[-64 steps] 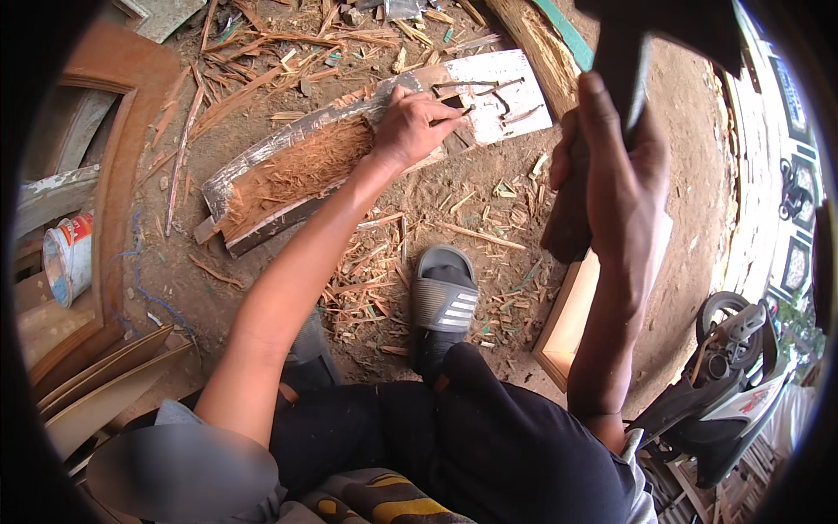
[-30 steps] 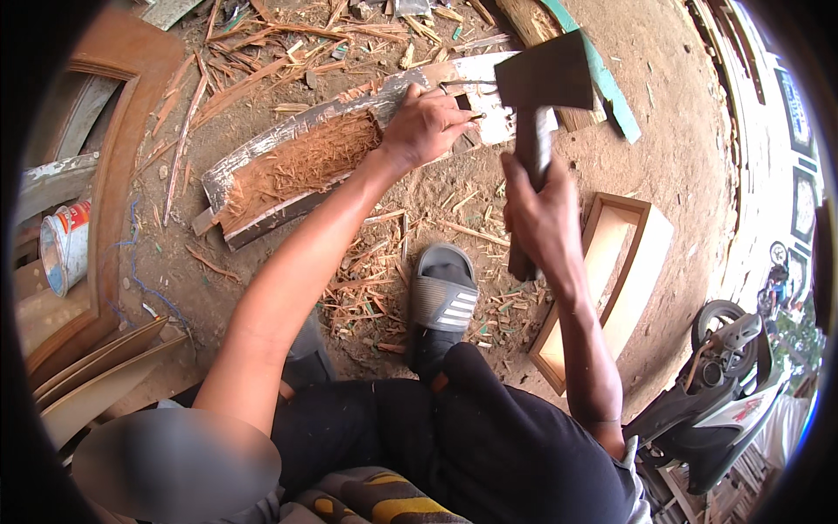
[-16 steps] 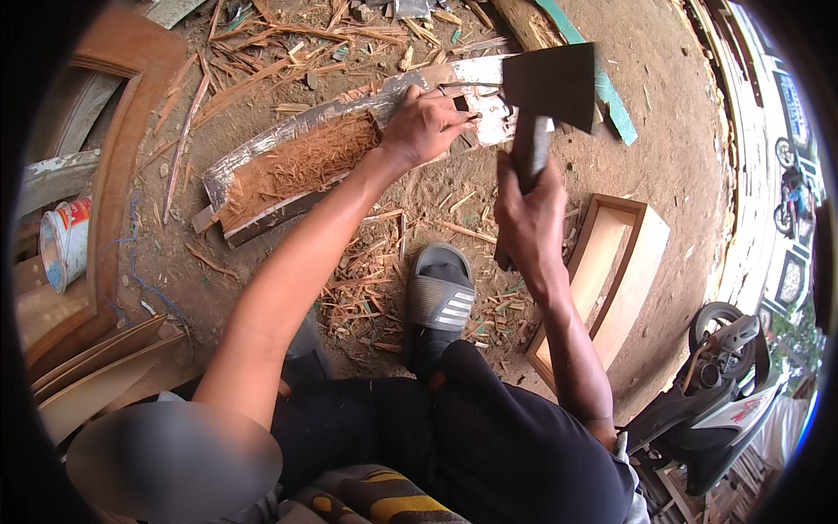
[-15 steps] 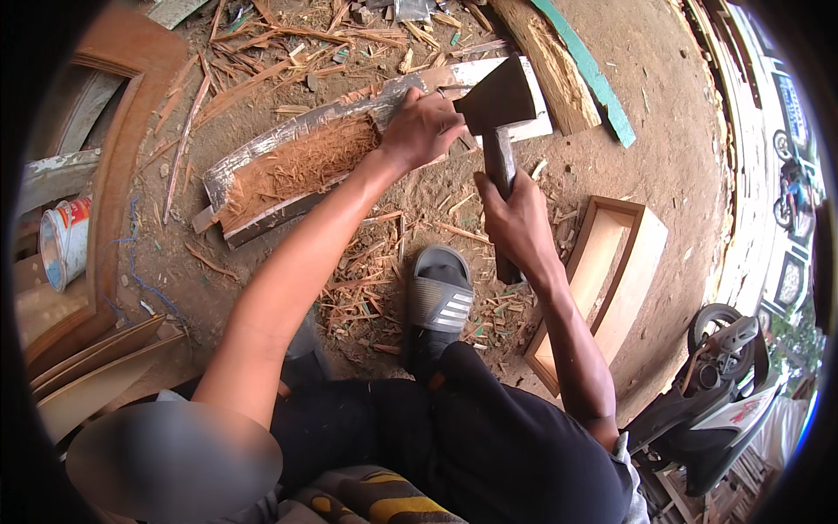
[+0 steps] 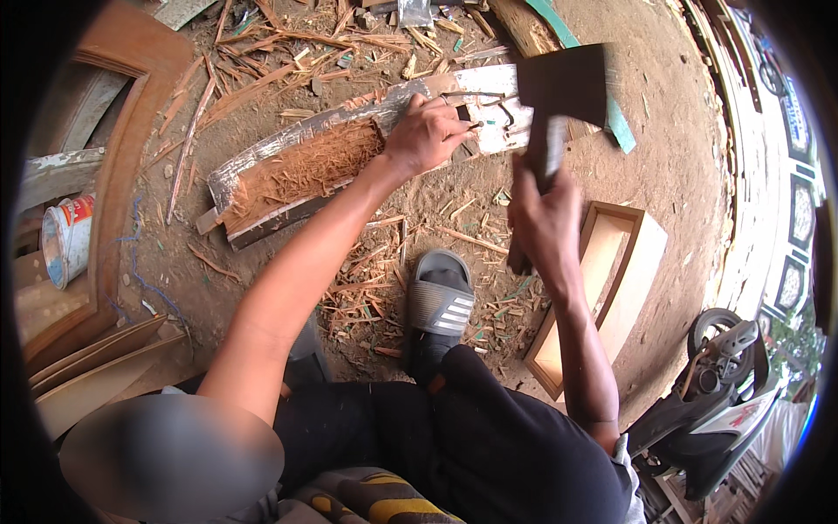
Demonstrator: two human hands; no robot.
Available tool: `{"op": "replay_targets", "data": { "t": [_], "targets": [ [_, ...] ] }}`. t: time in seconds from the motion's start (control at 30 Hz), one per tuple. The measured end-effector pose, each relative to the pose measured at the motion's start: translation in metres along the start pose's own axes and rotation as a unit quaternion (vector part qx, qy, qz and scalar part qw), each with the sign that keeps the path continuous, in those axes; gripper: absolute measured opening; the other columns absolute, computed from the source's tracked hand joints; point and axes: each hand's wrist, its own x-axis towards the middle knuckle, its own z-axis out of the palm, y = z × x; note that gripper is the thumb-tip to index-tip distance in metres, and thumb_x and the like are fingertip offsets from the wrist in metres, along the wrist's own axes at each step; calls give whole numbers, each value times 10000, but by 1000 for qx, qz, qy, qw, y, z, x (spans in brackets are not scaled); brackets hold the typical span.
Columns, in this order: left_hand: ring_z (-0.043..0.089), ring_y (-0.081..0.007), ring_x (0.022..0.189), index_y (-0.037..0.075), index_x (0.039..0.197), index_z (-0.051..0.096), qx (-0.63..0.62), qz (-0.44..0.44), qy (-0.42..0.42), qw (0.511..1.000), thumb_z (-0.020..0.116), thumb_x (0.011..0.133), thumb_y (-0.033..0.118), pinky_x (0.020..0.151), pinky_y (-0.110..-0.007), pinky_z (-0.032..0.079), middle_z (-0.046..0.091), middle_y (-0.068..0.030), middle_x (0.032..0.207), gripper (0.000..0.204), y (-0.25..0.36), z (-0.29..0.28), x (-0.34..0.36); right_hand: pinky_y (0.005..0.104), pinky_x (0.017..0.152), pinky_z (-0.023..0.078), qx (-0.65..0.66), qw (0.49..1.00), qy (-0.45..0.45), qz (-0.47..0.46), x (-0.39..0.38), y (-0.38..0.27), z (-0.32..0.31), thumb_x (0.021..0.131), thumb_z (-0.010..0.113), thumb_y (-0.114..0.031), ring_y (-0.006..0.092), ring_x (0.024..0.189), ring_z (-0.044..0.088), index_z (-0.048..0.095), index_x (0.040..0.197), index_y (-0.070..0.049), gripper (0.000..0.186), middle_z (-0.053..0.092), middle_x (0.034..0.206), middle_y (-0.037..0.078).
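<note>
A hatchet point(image 5: 563, 83) with a broad dark blade is raised in my right hand point(image 5: 548, 218), whose fingers wrap round its handle. Below lies a hollowed wooden beam point(image 5: 301, 166), its white paint worn and its cavity full of reddish splinters. My left hand point(image 5: 428, 135) rests over the beam with curled fingers, pinching what looks like a dark nail point(image 5: 477, 125) whose end shows past the thumb. Close to those fingers, a long dark nail point(image 5: 474, 94) and a bent nail point(image 5: 506, 113) stick out from the white end. The blade hides part of the far side there.
A pale wooden frame box point(image 5: 642, 253) lies to the right, with a motorbike point(image 5: 716, 393) beyond. Wood splinters point(image 5: 362, 297) litter the ground around my sandal point(image 5: 443, 301). At the left are a brown frame point(image 5: 118, 192) and a paint bucket point(image 5: 68, 240); a green strip point(image 5: 620, 129) lies beyond the hatchet.
My right hand has lifted the hatchet up and to the right, away from my left hand, uncovering the nails. My left hand has shifted slightly and stays at the beam.
</note>
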Motion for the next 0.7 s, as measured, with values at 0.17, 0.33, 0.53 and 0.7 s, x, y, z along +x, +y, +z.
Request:
{"op": "replay_targets", "data": {
  "t": [0.17, 0.33, 0.53, 0.7],
  "targets": [
    [593, -170, 783, 183, 817, 730, 0, -34, -87, 996, 584, 922, 340, 905, -376, 345, 650, -11, 771, 239, -3, -7, 0, 258, 464, 464, 17, 993, -77, 93, 6, -9, -3, 932, 586, -369, 108, 504, 564, 543, 853, -8, 372, 559, 637, 34],
    [600, -159, 824, 133, 951, 729, -6, -21, -66, 998, 644, 889, 301, 954, -416, 368, 659, -22, 794, 199, -2, -12, 1, 247, 442, 447, 72, 992, -64, 86, 4, -20, -22, 935, 596, -374, 93, 490, 547, 537, 873, -27, 358, 546, 639, 29],
    [379, -308, 1292, 145, 1432, 335, 120, 15, -96, 988, 742, 681, 592, 1108, -519, 292, 408, -180, 1375, 964, -28, -99, -32, 250, 437, 404, 110, 992, 50, -45, -15, -85, -38, 949, 564, -335, 85, 480, 509, 550, 820, -27, 334, 515, 558, 10],
    [64, -397, 1441, 89, 1516, -68, 252, -138, -331, 899, 755, 469, 759, 1150, -587, 110, 27, -249, 1548, 1491, -41, -146, -86, 248, 436, 380, 24, 987, 100, -125, -5, -15, 18, 960, 560, -239, 72, 489, 500, 581, 897, -10, 238, 533, 592, 9]
  ]
}}
